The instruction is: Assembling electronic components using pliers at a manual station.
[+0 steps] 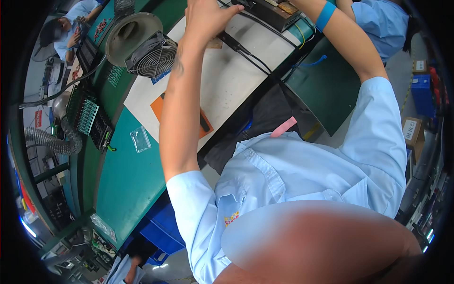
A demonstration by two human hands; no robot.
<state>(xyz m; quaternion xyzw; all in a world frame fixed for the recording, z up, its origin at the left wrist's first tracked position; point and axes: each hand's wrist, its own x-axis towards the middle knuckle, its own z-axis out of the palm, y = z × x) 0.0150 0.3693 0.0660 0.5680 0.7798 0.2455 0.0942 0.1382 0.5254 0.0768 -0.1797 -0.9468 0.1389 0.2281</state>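
Observation:
My left hand (207, 20) is over the far part of the white work surface (227, 85). Its thumb is stretched out to the right, toward a black box-shaped device (272, 14), while the other fingers are cut off by the top edge. No held thing shows in it. Below the thumb lies a black cable with a thick dark connector or handle (231, 42). My right forearm (352, 42), with a blue wristband (325, 16), reaches up past the right side of the device. The right hand itself is beyond the top edge.
On the left stand a metal fan (153, 59), a funnel-shaped duct (132, 38) and a rack of green circuit boards (85, 113). A clear plastic bag (140, 139) and an orange mat (203, 123) lie nearer. Co-workers sit at the far left and far right.

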